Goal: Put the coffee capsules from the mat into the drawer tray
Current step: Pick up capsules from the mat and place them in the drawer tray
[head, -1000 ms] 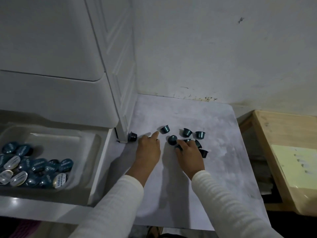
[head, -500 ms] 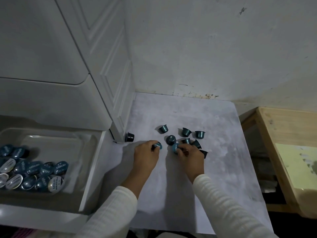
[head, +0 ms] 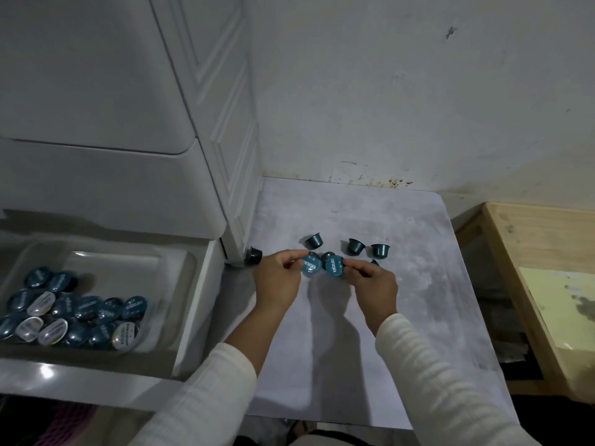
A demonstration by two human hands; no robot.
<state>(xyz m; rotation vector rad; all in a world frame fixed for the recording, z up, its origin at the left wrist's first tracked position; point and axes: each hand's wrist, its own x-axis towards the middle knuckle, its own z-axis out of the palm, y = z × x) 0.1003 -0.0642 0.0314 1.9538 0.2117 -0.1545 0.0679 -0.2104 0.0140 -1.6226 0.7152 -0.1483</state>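
Teal foil-lidded capsules, light, stiff and likely slippery, sit pinched at the rim in the fingertips of the left hand [head: 279, 278] and right hand [head: 375, 286], other capsules [head: 355, 246] lying on the mat [head: 402, 317] just beyond.

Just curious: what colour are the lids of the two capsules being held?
Teal blue with pale lettering, on the left-hand capsule and right-hand capsule; the head view shows it.
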